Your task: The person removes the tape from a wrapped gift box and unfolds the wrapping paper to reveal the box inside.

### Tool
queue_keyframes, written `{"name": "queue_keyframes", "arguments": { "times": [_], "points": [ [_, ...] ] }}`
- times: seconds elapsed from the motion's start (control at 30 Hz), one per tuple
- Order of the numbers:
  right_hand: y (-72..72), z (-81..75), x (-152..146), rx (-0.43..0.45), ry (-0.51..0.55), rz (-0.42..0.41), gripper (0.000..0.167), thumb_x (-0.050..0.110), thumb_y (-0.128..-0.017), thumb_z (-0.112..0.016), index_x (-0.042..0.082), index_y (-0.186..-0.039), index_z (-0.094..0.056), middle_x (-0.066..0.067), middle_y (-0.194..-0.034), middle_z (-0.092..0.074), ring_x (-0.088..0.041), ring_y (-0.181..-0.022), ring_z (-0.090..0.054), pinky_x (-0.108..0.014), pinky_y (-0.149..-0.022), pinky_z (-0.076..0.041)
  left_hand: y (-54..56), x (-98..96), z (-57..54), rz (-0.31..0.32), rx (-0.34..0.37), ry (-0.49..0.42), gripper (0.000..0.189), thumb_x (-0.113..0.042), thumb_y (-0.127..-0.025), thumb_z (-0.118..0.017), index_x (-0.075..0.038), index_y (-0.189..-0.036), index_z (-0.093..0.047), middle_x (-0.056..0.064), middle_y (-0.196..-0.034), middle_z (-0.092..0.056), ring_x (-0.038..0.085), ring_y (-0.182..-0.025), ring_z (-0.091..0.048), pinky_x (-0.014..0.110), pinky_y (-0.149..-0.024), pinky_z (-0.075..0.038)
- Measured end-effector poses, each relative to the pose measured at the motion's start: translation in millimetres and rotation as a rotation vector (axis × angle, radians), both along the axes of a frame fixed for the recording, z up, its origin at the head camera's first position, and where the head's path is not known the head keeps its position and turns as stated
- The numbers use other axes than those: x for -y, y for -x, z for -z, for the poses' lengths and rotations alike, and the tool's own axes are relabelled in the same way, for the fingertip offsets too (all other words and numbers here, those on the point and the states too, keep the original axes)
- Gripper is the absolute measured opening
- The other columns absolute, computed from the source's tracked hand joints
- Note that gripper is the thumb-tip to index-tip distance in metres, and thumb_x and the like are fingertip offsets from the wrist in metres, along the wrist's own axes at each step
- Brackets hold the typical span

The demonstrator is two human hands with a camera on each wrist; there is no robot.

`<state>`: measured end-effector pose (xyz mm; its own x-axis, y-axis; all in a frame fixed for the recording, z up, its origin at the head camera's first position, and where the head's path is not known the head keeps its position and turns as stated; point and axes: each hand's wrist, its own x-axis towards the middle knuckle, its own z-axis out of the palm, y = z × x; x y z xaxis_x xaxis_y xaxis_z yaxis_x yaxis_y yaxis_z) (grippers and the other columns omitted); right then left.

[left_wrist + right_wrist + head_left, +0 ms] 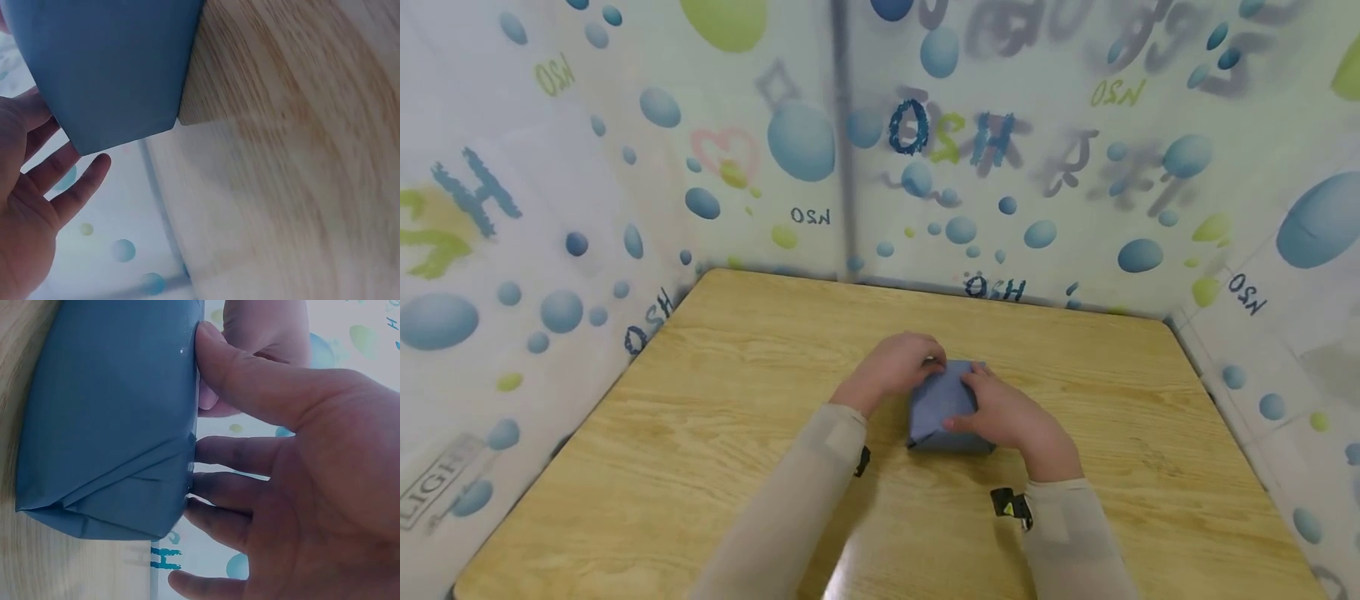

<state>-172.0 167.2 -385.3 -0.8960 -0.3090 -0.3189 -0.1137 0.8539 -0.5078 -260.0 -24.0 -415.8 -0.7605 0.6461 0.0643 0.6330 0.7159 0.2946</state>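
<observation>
Wears, in the head view, a left sleeve (775, 525) at seven o'clock and a right sleeve (1078, 546) at five, long, cream-coloured, with a paler squarish patch (841, 437) near each end. Carries a small black device (862, 461) at four o'clock of the left sleeve's end, and, at nine o'clock of the right's, an angular black gadget (1001, 500) marked with a yellow-green triangle (1009, 507).

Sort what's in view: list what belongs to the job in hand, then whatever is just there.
In the job:
- blue wrapped package
- left hand
- right hand

Just there:
- wooden table
- bubble-patterned wall
</observation>
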Motion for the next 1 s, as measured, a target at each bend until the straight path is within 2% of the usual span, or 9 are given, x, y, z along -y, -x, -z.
{"name": "queue_keyframes", "arguments": {
  "times": [0.2,0.27,0.4,0.53,0.7,1.0],
  "points": [
    [0.7,-1.6,-1,-0.01,-0.006,-0.01,0.087,0.037,-0.101,-0.075,-0.007,-0.163,-0.032,-0.033,-0.175,-0.013,-0.05,-0.164,-0.013,-0.063,-0.129,-0.026,1.9,-9.2,0.2,0.059,-0.114,0.169,0.015,-0.022,-0.111,-0.058,-0.019,-0.116,-0.072,-0.005,-0.113,-0.071,0.01,-0.098,-0.069,0.029,-0.089,-0.059],
    [0.4,-1.5,0,-0.013,0.0,-0.014,0.087,0.036,-0.101,-0.075,-0.008,-0.163,-0.032,-0.033,-0.174,-0.013,-0.05,-0.164,-0.013,-0.063,-0.13,-0.025,0.9,-11.5,-0.2,0.065,-0.126,0.218,0.014,-0.019,-0.112,-0.056,-0.019,-0.117,-0.069,-0.005,-0.114,-0.069,0.01,-0.098,-0.068,0.029,-0.087,-0.059],
    [-0.1,-0.4,0,-0.015,0.011,-0.017,0.088,0.037,-0.101,-0.075,-0.009,-0.163,-0.031,-0.033,-0.175,-0.012,-0.05,-0.164,-0.013,-0.063,-0.129,-0.026,-1.4,-14.6,-0.5,0.048,-0.094,0.266,0.014,-0.014,-0.111,-0.058,-0.018,-0.123,-0.064,-0.004,-0.119,-0.066,0.011,-0.102,-0.067,0.031,-0.089,-0.059],
    [0.9,1.6,-1,-0.01,0.011,-0.015,0.088,0.037,-0.102,-0.074,-0.007,-0.164,-0.03,-0.031,-0.176,-0.01,-0.048,-0.164,-0.011,-0.063,-0.129,-0.026,-4.2,-16.1,-2.0,0.013,-0.037,0.255,0.017,-0.012,-0.109,-0.059,-0.017,-0.126,-0.06,-0.002,-0.122,-0.064,0.014,-0.105,-0.066,0.033,-0.09,-0.059],
    [0.3,1.2,-1,-0.007,0.015,-0.019,0.089,0.038,-0.101,-0.075,-0.008,-0.164,-0.03,-0.031,-0.176,-0.01,-0.048,-0.165,-0.01,-0.063,-0.13,-0.025,-4.9,-16.7,-2.6,-0.029,0.02,0.201,0.013,-0.014,-0.111,-0.054,-0.016,-0.124,-0.057,0.0,-0.12,-0.064,0.015,-0.101,-0.064,0.034,-0.088,-0.057],
    [-0.7,-0.5,0,-0.004,0.018,-0.021,0.09,0.038,-0.101,-0.075,-0.008,-0.163,-0.03,-0.032,-0.175,-0.01,-0.049,-0.164,-0.011,-0.064,-0.13,-0.024,1.6,-20.2,5.6,-0.078,0.02,0.165,0.014,-0.013,-0.109,-0.054,-0.017,-0.122,-0.057,-0.001,-0.11,-0.066,0.015,-0.094,-0.065,0.034,-0.082,-0.057]
  ]
}}
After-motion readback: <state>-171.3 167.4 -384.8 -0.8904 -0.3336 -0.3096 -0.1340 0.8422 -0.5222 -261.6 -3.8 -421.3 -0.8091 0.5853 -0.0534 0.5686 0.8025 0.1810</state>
